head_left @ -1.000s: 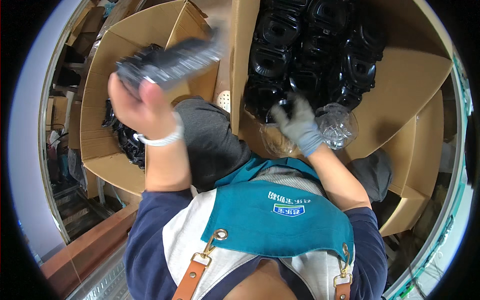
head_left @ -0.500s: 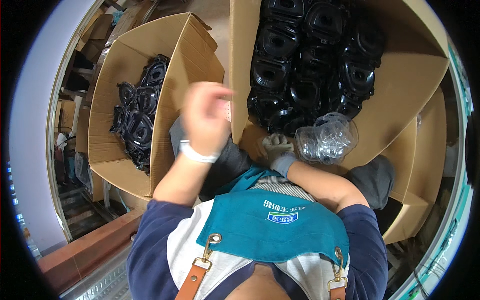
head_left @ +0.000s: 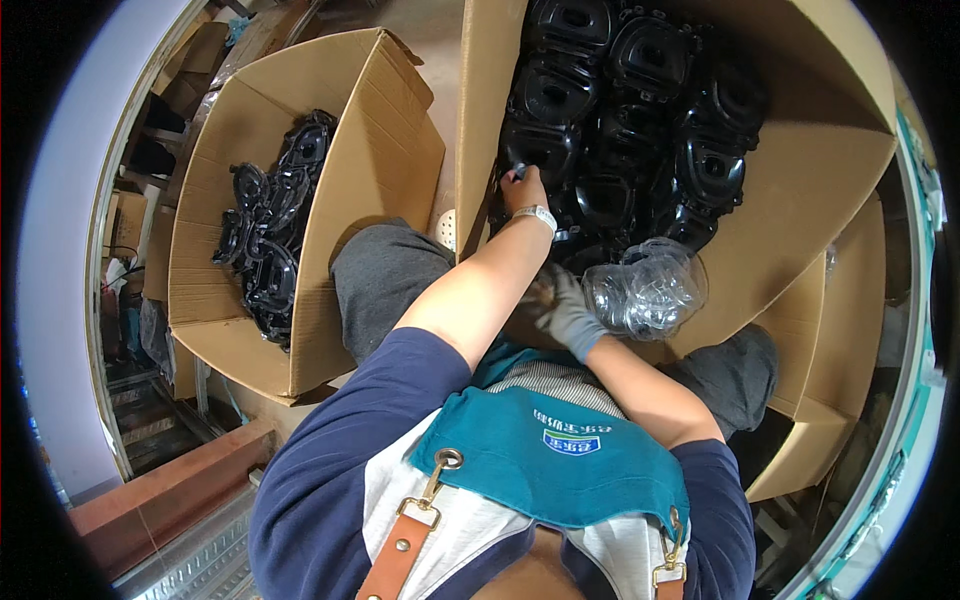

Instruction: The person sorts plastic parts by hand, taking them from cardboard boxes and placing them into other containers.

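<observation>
My bare left hand (head_left: 525, 190), a white band at its wrist, reaches into the large cardboard box (head_left: 810, 190). Its fingers are curled at the edge of a glossy black plastic housing (head_left: 538, 145), one of several stacked there. Close to my lap, my right hand (head_left: 568, 308) wears a grey glove; its fingertips are dark and smeared, so its grip does not show. Just right of that glove lies a cluster of clear plastic covers (head_left: 650, 295), nested together at the near end of the box.
On the left stands a second open cardboard box (head_left: 385, 150) holding more black housings (head_left: 272, 270). Another cardboard box (head_left: 850, 300) sits at the right. My knees (head_left: 385, 275) flank the large box's near side. A reddish-brown beam (head_left: 175, 475) crosses the lower left.
My left hand has swung right, from beside the left box into the large box, and now touches a black housing. The gloved right hand has shifted slightly down and right.
</observation>
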Demonstrator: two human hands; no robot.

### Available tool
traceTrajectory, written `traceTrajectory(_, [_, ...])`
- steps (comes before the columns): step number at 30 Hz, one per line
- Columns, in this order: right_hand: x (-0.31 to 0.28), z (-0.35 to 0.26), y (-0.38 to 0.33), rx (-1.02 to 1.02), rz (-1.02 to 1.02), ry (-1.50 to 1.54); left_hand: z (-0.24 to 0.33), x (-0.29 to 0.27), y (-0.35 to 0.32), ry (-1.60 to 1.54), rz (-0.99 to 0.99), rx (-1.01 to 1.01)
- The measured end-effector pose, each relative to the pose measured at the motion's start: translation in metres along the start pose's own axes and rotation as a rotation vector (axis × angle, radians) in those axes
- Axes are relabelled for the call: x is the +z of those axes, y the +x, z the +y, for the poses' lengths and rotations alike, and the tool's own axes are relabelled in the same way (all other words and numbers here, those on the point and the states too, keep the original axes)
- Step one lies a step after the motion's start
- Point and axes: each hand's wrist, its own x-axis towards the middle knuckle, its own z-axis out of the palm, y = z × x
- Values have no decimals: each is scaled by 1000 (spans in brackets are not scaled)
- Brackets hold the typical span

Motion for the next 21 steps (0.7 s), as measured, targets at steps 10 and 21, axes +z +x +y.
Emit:
traceTrajectory(10, [-144,-6,-51,-106,265,1853,-8,1,45,-105,-120,-43])
traceTrajectory(21, [-132,-39,-35,-268,892,1026,59,-28,-84,29,-715,389])
